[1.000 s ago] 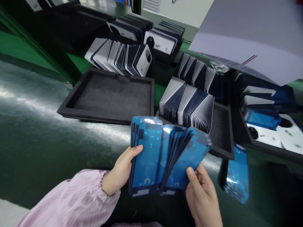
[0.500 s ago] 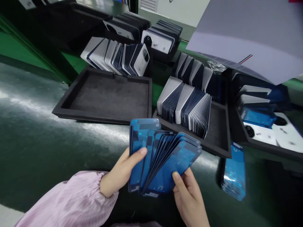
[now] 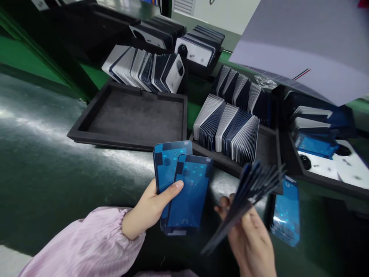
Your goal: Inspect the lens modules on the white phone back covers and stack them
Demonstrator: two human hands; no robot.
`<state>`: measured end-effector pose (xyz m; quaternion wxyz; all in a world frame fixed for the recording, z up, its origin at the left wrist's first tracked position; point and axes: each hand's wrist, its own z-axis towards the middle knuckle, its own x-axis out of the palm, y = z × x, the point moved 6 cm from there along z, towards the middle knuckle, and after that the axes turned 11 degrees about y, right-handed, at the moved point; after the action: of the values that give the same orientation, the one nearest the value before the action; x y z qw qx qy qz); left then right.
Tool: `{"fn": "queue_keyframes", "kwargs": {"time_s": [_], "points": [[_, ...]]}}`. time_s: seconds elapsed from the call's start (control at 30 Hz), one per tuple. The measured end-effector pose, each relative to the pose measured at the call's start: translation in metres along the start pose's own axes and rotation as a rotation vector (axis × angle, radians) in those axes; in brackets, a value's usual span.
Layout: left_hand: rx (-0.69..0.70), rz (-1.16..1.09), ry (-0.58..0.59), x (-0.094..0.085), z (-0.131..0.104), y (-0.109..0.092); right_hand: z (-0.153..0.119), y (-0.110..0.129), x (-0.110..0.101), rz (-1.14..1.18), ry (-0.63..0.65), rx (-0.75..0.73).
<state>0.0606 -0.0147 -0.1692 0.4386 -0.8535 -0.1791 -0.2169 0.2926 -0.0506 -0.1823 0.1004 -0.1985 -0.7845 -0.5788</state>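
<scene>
My left hand (image 3: 152, 206) grips a few blue film-covered panels (image 3: 190, 192), its thumb pressed on the front one, which lies at a slant over those behind. To the right, my right hand (image 3: 249, 234) is closed on a fanned bunch of thin panels (image 3: 245, 196), seen nearly edge-on and blurred by motion. The two bunches are apart. Beyond my right hand a stack of blue panels (image 3: 286, 215) lies on the dark green table, partly under the edge of a black tray.
A bare-bottomed black tray (image 3: 138, 115) lies ahead on the left. Rows of upright panels (image 3: 227, 127) stand in a tray ahead; white panels (image 3: 144, 69) stand behind. At right, another tray (image 3: 331, 175) holds white and blue panels. A large pale sheet (image 3: 302, 46) overhangs the upper right.
My right hand has moved right with most of the fanned panels, parting them from those in my left hand. The right bunch has turned edge-on. My left hand has hardly moved.
</scene>
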Motion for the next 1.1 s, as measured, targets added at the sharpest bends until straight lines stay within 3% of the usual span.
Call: {"fn": "queue_keyframes", "kwargs": {"time_s": [0.13, 0.2, 0.37, 0.47, 0.57, 0.8, 0.9, 1.1], "points": [[0.011, 0.001, 0.043, -0.002, 0.003, 0.005, -0.009, -0.033, 0.016, -0.009, 0.117, 0.129], [-0.012, -0.032, 0.077, -0.004, 0.004, 0.008, -0.008, -0.038, 0.017, -0.031, 0.125, 0.163], [-0.006, -0.094, 0.148, -0.002, 0.006, -0.001, 0.005, -0.007, -0.004, -0.005, -0.094, -0.029], [0.054, 0.045, 0.12, 0.001, 0.004, -0.012, 0.009, 0.011, -0.017, 0.004, -0.183, -0.102], [0.077, 0.183, 0.073, 0.0, 0.004, -0.014, 0.007, 0.013, -0.016, -0.012, -0.18, -0.092], [0.052, 0.157, 0.163, 0.004, 0.007, -0.005, -0.007, -0.018, 0.013, -0.08, -0.075, 0.005], [0.017, 0.073, 0.148, 0.006, 0.005, -0.006, -0.002, -0.01, 0.008, -0.069, -0.112, -0.042], [0.045, -0.049, 0.281, 0.018, 0.004, -0.014, 0.009, 0.02, -0.017, -0.03, -0.183, -0.164]]}}
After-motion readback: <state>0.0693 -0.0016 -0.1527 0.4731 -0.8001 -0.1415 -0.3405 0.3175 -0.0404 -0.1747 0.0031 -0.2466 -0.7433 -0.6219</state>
